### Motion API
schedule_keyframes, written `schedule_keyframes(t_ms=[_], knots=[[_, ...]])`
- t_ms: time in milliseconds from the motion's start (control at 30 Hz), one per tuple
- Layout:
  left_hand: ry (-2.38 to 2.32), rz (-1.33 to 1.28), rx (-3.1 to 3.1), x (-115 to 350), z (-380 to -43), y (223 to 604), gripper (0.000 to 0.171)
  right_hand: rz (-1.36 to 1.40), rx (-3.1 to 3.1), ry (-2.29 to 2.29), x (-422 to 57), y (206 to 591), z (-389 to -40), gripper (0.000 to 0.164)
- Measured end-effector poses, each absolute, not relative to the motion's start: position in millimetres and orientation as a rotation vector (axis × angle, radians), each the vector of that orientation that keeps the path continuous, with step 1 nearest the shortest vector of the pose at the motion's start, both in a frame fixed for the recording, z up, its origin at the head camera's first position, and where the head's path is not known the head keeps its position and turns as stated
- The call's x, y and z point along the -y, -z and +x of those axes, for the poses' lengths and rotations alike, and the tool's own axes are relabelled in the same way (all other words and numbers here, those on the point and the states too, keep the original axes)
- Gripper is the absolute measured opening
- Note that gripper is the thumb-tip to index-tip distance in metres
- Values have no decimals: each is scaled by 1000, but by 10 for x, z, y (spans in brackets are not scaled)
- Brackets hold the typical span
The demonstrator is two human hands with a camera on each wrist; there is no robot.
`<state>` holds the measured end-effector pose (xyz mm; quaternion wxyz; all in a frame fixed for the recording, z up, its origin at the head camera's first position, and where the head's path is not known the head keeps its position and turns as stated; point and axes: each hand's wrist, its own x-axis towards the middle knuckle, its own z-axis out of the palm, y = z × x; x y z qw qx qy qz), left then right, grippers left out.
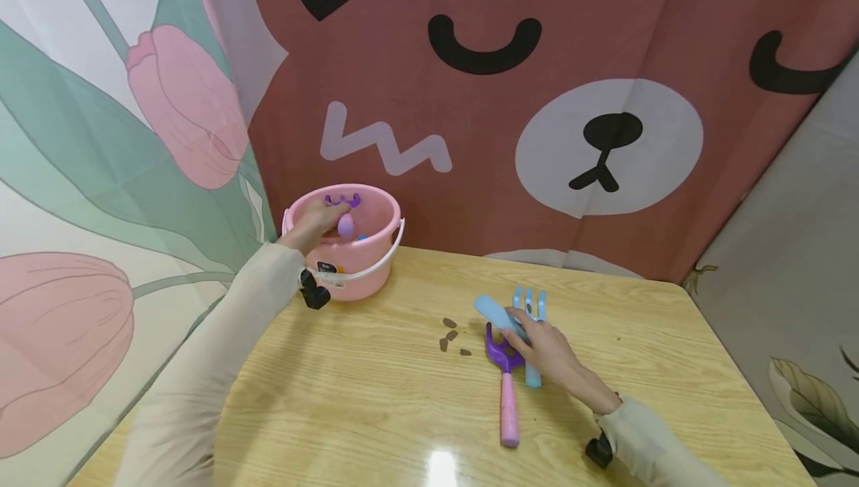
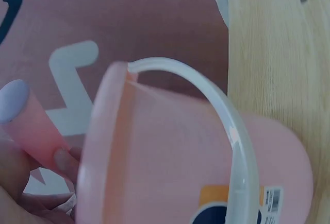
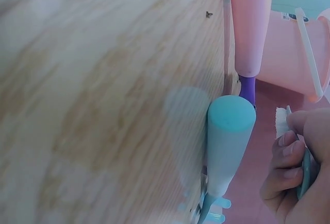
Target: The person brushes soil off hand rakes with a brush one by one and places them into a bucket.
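Inside the mouth of a pink bucket [image 1: 349, 289], my left hand [image 1: 321, 215] grips a toy hand rake by its pink handle [image 2: 36, 126]. Its purple prongs [image 1: 353, 201] show near the bucket's far wall. On the right, my right hand [image 1: 553, 353] holds a light blue tool [image 1: 493, 310], fingers curled round it; I cannot tell its kind. In the right wrist view a white ridged edge [image 3: 281, 122] shows at these fingers. Under that hand lie a purple toy fork with a pink handle [image 1: 509, 412] and a light blue toy rake [image 1: 533, 376].
Several brown bits [image 1: 450, 323] lie on the wooden table [image 1: 349, 397] left of the fork. A white handle [image 1: 376, 267] hangs across the bucket's front. Something blue [image 1: 362, 237] shows inside the bucket. A printed cloth [image 1: 470, 196] stands behind the table.
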<state>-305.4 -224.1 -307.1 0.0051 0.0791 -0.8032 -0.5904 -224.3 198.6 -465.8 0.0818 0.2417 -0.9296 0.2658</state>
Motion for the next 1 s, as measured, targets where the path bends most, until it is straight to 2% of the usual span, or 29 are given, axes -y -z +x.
schedule_keyframes(t_ms=[233,367,433,667,1000], knots=[[1591,85,2553,2306,-3133,3200,24,693,2797,-806,-1988,4654,-2237,47],[1491,20,2547,2295,-3168,3276,22,680,2799,-808,-1994,4653,-2234,47],[1447,28,2546,2281,-3191,3303,19,689,2793,-805,-1995,4659,-2234,46],[1365,31,2583,2256,-3250,3355,30,725,2776,-790,-1993,4684,-2229,44],[1103,158,2737,2254,-3311,3355,21,684,2806,-812,-1993,4635,-2215,46]])
